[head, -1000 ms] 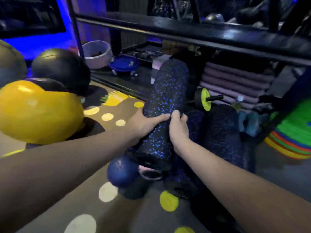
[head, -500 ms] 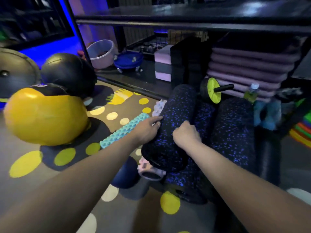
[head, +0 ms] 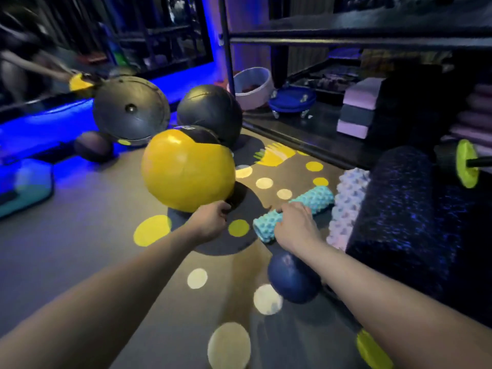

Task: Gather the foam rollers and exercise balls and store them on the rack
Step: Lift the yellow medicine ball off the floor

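Down close, a small blue ball sits right under the right arm. A little further out are the two hands.

The right hand is on the teal bumpy roller, with its fingers curled over the top of it. That roller lies slanted. Its near end pokes out to the left of the right hand, and its far end points away to the right. The right hand is the nearer one, so I think that hand will lift it.

The left hand is apart from the roller. Its fingers are curled in, and I see nothing in them. It is just below the yellow ball, but I cannot tell if it touches.

To the right of the right hand lie a pale bumpy roller and a big black speckled roller, side by side.

Far past both hands, off to the right, stands the rack. So the teal roller must go up and that way.
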The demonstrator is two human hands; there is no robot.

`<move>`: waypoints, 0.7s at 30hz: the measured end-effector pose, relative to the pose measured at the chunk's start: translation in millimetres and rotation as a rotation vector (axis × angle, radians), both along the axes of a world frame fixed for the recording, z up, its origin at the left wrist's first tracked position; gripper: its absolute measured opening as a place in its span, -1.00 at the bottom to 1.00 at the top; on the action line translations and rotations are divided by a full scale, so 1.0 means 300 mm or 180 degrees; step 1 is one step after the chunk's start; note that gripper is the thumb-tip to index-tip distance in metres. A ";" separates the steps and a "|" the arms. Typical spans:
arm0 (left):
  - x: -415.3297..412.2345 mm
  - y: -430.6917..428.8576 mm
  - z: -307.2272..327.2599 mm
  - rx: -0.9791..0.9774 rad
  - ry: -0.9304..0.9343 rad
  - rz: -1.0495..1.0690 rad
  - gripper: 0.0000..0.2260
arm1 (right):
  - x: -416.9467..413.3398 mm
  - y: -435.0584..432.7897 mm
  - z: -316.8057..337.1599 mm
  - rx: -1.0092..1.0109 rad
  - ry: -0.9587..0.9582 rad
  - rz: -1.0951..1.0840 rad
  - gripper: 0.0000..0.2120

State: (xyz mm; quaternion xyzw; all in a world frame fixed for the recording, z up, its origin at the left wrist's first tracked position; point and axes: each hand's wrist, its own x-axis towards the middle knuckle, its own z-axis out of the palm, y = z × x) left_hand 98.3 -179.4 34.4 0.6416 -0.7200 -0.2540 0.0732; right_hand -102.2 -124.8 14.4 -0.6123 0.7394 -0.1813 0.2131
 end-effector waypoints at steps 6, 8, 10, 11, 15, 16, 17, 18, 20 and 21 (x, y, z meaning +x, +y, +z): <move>0.268 -0.149 -0.026 -0.0146 0.0948 0.0794 -0.62 | 0.137 -0.186 0.014 -0.0070 0.0016 0.0042 -0.57; 0.311 -0.203 -0.046 -0.0165 0.1600 0.1191 -0.69 | 0.180 -0.256 0.014 -0.0082 0.0005 0.0027 -0.57; 0.333 -0.239 -0.028 -0.0072 0.2311 0.1582 -0.75 | 0.227 -0.307 0.020 -0.0034 -0.0107 0.0019 -0.58; 0.345 -0.247 -0.003 0.0004 0.2505 0.1727 -0.77 | 0.256 -0.321 0.026 0.0055 -0.0191 0.0004 -0.58; 0.406 -0.242 0.163 0.0478 0.2852 0.2221 -0.75 | 0.383 -0.317 0.154 0.0407 -0.0481 -0.0172 -0.60; 0.426 -0.242 0.219 0.0566 0.2892 0.2361 -0.74 | 0.414 -0.316 0.206 0.0504 -0.0527 -0.0187 -0.61; 0.450 -0.245 0.279 0.0651 0.2875 0.2448 -0.74 | 0.442 -0.317 0.264 0.0637 -0.0557 -0.0182 -0.62; 0.476 -0.251 0.337 0.0729 0.2839 0.2503 -0.73 | 0.464 -0.318 0.319 0.0789 -0.0569 -0.0171 -0.62; 0.539 -0.272 0.460 0.0879 0.2790 0.2551 -0.70 | 0.498 -0.330 0.439 0.1099 -0.0637 -0.0257 -0.62; 0.571 -0.282 0.528 0.0986 0.2761 0.2573 -0.69 | 0.513 -0.336 0.501 0.1239 -0.0732 -0.0404 -0.61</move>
